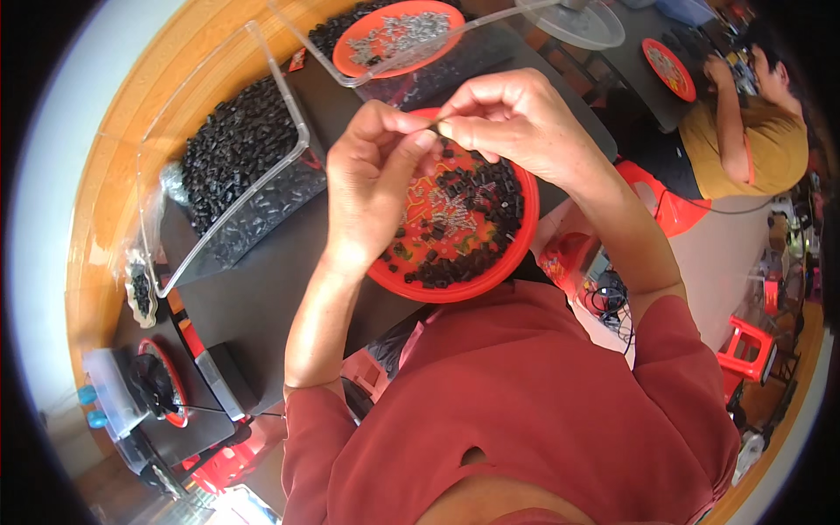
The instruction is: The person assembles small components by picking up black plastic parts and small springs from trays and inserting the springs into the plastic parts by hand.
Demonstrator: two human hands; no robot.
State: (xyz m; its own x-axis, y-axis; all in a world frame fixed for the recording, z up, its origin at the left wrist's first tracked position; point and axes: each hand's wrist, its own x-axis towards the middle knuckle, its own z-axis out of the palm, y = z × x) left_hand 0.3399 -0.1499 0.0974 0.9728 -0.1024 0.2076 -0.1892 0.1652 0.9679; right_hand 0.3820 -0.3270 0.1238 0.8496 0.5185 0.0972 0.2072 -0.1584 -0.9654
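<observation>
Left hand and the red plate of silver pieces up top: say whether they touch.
Apart: in the head view, a clear bin rim shows between the left hand and the red plate.

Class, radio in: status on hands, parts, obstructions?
Left hand and right hand: pinching a small piece, mostly hidden. Black parts, silvery pieces: loose in red tray. Hands cover part of tray's far rim.
</observation>
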